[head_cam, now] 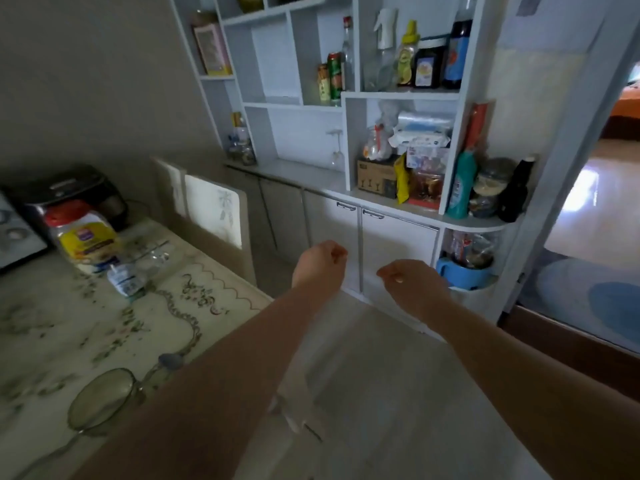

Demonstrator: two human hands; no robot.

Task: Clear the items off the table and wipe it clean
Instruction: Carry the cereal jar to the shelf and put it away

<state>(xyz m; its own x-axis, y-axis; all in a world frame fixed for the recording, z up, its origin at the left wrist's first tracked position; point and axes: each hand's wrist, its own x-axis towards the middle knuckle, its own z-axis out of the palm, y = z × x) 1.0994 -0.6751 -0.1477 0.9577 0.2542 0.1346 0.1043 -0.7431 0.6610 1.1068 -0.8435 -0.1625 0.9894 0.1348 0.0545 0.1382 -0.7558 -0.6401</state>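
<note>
The table (194, 306) with a floral cloth fills the left. On it stand a clear jar (83, 237) with a red lid and yellow label, a small pouch (124, 280), a clear glass piece (154, 254) and a round mesh strainer (100, 400). My left hand (320, 265) and right hand (412, 282) are held out over the floor to the right of the table, fingers curled. Between them hangs a thin translucent plastic bag (332, 358), pinched at its top edge by both hands. It is blurred and hard to make out.
A dark rice cooker (69, 192) and a grey appliance (17, 233) sit at the table's far left. A white chair back (214, 209) stands behind the table. Ahead is a white shelf unit (346, 188) full of bottles and packets, with a doorway (588, 220) on the right.
</note>
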